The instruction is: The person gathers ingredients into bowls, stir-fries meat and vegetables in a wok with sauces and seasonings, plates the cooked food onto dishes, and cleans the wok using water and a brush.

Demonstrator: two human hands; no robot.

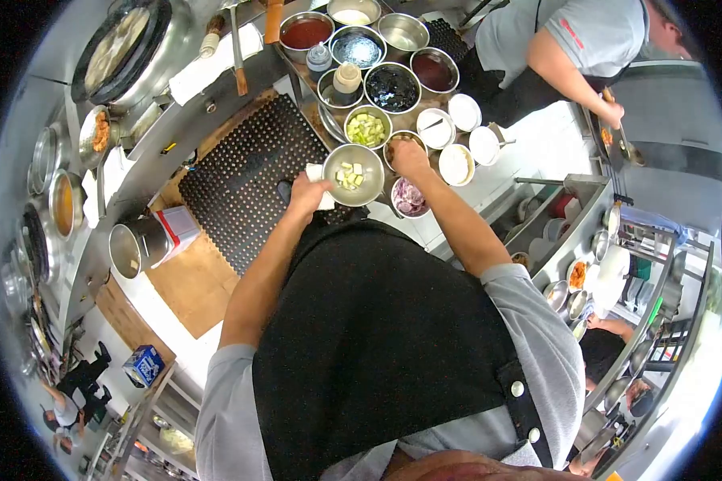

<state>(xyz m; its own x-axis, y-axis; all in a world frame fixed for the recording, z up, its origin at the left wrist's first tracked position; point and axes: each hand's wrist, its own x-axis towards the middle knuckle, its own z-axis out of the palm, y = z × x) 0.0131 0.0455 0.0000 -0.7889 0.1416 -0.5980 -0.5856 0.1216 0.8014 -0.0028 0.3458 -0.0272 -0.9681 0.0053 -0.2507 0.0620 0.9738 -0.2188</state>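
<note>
My left hand (306, 195) is closed on the rim of a metal bowl (367, 192), with a white cloth (314, 172) between. Pale green chopped pieces (349, 175) lie in that bowl. My right hand (410, 157) reaches into a small metal container (389, 149) to the right of the bowl; its fingertips are hidden inside. Just beyond the bowl stands a container of chopped green vegetable (367, 129). Sliced purple onion (410, 197) fills another container below my right wrist.
Containers of dark sauce (392, 87) and red sauce (306, 34) crowd the far side. White tubs (456, 164) stand at the right. A co-worker (569, 48) holds a utensil at the upper right. A black perforated mat (249, 172) covers the floor at left.
</note>
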